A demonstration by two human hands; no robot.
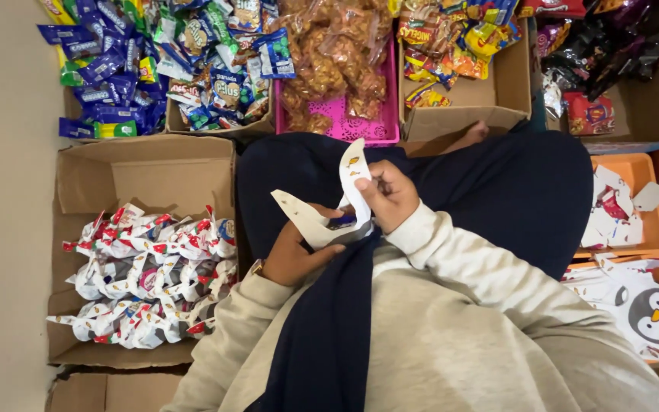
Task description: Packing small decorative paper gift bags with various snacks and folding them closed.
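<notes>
Over my dark blue lap I hold a small white paper box with little printed figures (322, 217), half folded, its flaps sticking up. My left hand (295, 252) grips it from below. My right hand (389, 194) pinches the tall upright flap (354, 172) at the top. Something blue shows inside the box between my hands. Both sleeves are pale grey.
A cardboard box (146, 172) at left holds several folded white-and-red paper packs (150, 278). Ahead stand boxes of blue snack packets (104, 69), a pink basket of orange snacks (333, 61) and a carton of yellow packets (451, 46). Orange trays (654, 229) at right hold flat paper cutouts, one penguin-faced (654, 313).
</notes>
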